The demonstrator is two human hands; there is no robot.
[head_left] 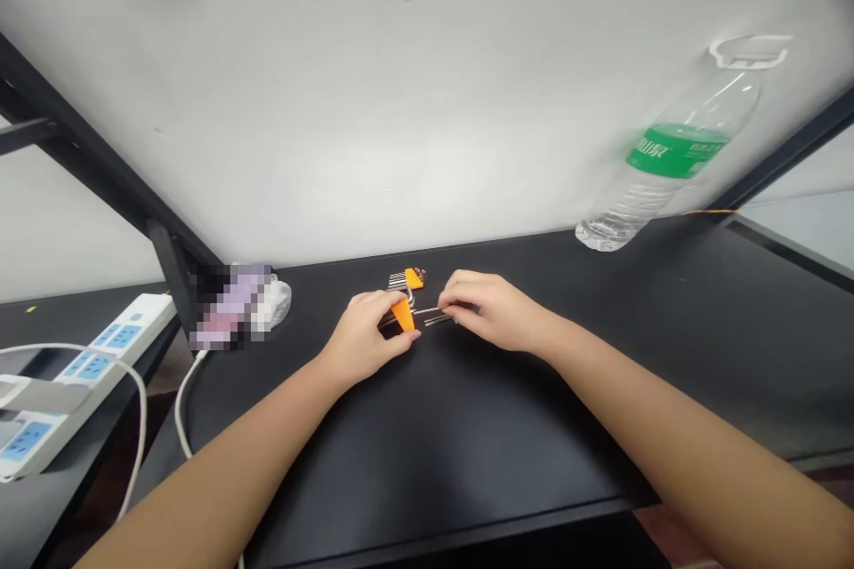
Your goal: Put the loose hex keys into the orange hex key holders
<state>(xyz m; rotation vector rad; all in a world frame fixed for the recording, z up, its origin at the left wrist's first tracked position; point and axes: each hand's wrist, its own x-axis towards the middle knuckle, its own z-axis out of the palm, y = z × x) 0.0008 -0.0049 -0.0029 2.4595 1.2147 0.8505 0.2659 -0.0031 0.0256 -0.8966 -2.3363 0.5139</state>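
Both clamped — L hand [360, 336] on orange holder [404, 315], R hand [490, 309] on metal rod [428, 311] — R end hidden by fingers [460, 295].

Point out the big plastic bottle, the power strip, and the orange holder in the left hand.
Plastic bottle [679, 151]: head view, on its green label.
Power strip [124, 336]: head view, on a blue socket.
Held orange holder [404, 315]: head view, on its flat side.
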